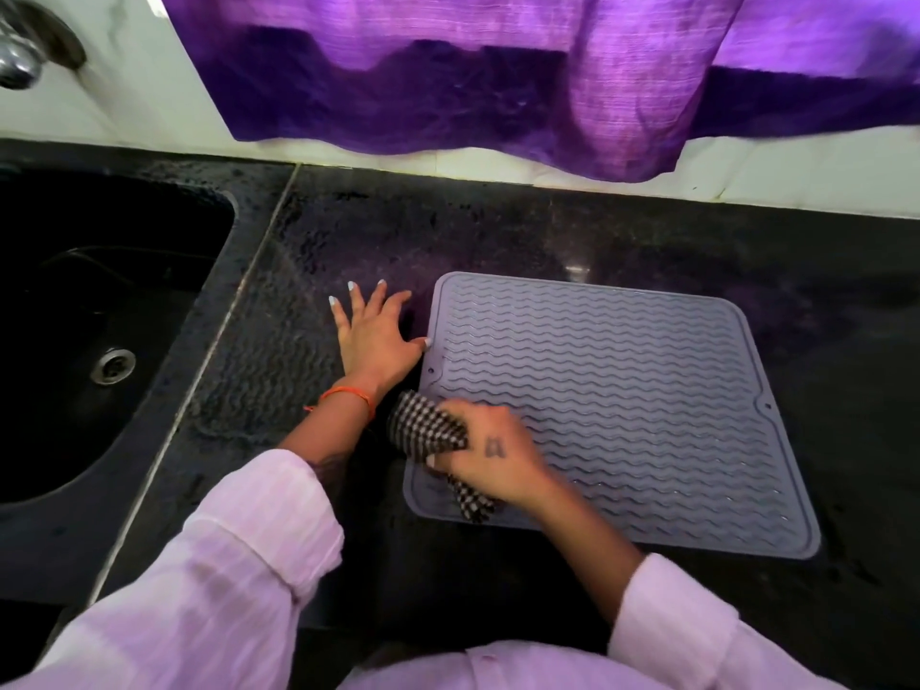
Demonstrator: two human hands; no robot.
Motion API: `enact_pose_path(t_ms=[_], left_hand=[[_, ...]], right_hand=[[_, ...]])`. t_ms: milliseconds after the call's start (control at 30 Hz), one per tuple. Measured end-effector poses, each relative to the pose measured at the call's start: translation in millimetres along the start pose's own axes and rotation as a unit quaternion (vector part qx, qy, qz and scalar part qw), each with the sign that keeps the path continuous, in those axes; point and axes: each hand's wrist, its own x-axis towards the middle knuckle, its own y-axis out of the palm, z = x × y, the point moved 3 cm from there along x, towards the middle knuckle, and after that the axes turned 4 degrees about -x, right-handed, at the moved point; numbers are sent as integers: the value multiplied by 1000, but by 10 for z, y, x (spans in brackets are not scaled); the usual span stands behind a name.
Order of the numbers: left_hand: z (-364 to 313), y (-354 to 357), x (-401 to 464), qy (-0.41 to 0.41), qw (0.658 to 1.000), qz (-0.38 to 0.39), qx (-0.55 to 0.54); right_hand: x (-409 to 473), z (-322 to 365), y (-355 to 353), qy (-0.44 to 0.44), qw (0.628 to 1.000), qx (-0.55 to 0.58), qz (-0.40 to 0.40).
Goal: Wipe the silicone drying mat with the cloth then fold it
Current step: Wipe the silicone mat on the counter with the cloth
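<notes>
My right hand [490,458] grips the bunched black-and-white checked cloth [430,430], fingers curled round it, pressing it onto the near-left corner of the grey wavy-ribbed silicone drying mat [622,400]. The mat lies flat and unfolded on the black speckled stone counter [348,231]. My left hand [376,333] rests flat on the counter, fingers spread, thumb touching the mat's left edge.

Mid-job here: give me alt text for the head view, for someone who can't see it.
A person's right hand grips a checked cloth on the near-left corner of a grey silicone drying mat lying flat on a dark counter. The left hand rests open beside the mat's left edge; a sink sits left.
</notes>
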Motion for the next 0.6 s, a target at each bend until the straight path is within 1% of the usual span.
enact_pose_path(t_ms=[33, 67, 100, 133, 167, 200, 233, 267, 300, 333, 400, 433, 467, 500, 533, 600], left_hand=[[12, 0, -4, -3, 1000, 3, 1], [23, -1, -6, -5, 1000, 5, 2], [33, -5, -10, -8, 1000, 7, 2], [40, -5, -13, -11, 1000, 9, 2], [41, -3, -15, -11, 1000, 10, 0], [39, 0, -17, -10, 1000, 10, -2], [35, 2, -21, -9, 1000, 10, -2], [37, 1, -24, -9, 1000, 10, -2], [44, -2, -24, -10, 1000, 11, -3], [50, 1, -24, -12, 1000, 13, -5], [46, -1, -16, -10, 1000, 14, -8], [35, 0, -12, -8, 1000, 15, -7], [27, 0, -8, -6, 1000, 15, -5], [18, -1, -5, -4, 1000, 14, -3], [11, 4, -3, -2, 1000, 12, -2], [-10, 14, -12, 3, 1000, 12, 3]], right_hand=[[24, 83, 42, -18, 997, -73, 2], [30, 147, 77, -32, 992, -118, 21], [32, 171, 108, -34, 989, -128, 62], [10, 169, 122, -29, 988, -96, 119], [-26, 122, 136, -16, 982, -24, 188], [-79, 46, 130, 5, 965, 72, 253], [-146, -46, 86, 33, 940, 172, 292], [-190, -160, 23, 62, 916, 266, 294], [-219, -289, -55, 89, 890, 360, 264], [-230, -436, -123, 110, 856, 455, 218], [-226, -697, -264, 123, 758, 627, 130], [-215, -806, -333, 127, 705, 692, 93], [-204, -886, -403, 126, 656, 741, 66], [-188, -949, -452, 122, 617, 776, 52], [-172, -996, -489, 113, 592, 796, 45], [-132, -1085, -508, 91, 576, 812, 32]])
